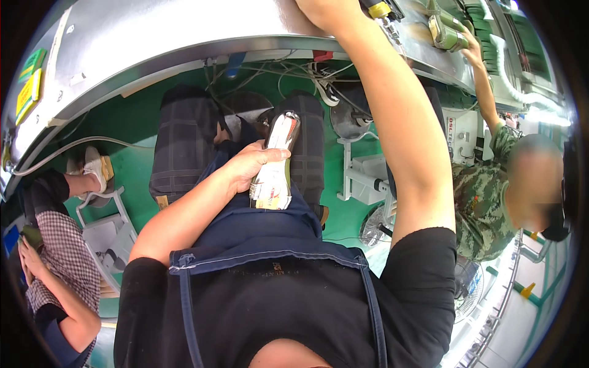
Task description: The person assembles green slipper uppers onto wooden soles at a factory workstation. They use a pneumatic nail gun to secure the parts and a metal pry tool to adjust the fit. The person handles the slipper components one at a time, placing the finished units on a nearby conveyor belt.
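My left hand (250,164) is closed around a long, narrow device housing (274,178) above my lap, its thumb lying across the middle. The housing shows shiny white and silver inner parts, an orange-red strip near its far end and a greenish edge. What exactly it is, I cannot make out. My right arm stretches forward over the metal workbench (184,24). Only the back of my right hand (331,11) shows at the upper border; its fingers are cut off. Just right of that hand is a black and yellow tool (379,9).
At right, a co-worker in a camouflage shirt (485,214) holds green housings (451,34) on the bench. Another person (61,288) sits at the lower left. Cables (276,70) hang under the bench edge. Yellow and green cards (29,92) lie at the bench's left end.
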A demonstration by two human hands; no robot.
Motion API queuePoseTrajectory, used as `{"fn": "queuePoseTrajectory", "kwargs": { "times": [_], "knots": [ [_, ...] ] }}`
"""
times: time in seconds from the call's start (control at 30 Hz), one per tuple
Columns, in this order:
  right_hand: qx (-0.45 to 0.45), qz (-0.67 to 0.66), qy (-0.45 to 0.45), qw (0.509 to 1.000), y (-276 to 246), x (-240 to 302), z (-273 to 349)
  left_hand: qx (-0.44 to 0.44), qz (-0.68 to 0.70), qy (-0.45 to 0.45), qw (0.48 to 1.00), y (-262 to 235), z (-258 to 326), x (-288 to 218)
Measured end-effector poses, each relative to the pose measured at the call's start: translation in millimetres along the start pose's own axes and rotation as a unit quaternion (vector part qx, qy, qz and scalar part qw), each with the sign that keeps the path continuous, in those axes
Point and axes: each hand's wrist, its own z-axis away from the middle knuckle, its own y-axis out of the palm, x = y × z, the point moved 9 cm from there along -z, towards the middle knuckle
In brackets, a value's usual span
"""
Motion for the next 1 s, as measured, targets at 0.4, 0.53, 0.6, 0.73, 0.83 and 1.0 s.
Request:
{"fn": "queuePoseTrajectory", "kwargs": {
  "times": [0.4,0.53,0.6,0.73,0.83,1.0],
  "knots": [
    [0.009,-0.502,0.273,0.82,-81,73,194,0.01,-0.154,0.342,0.927,38,81,-69],
    [-0.07,-0.487,0.152,0.857,-102,121,227,-0.028,-0.286,0.454,0.843,37,108,-97],
    [-0.107,-0.464,0.107,0.873,-113,140,228,-0.031,-0.368,0.52,0.77,49,126,-107],
    [-0.171,-0.458,0.068,0.869,-121,160,227,-0.013,-0.434,0.58,0.689,60,138,-117],
    [-0.202,-0.451,0.049,0.868,-120,157,225,-0.013,-0.448,0.594,0.668,66,140,-122],
    [-0.181,-0.463,0.044,0.866,-114,143,220,-0.035,-0.467,0.622,0.628,69,138,-132]
  ]
}}
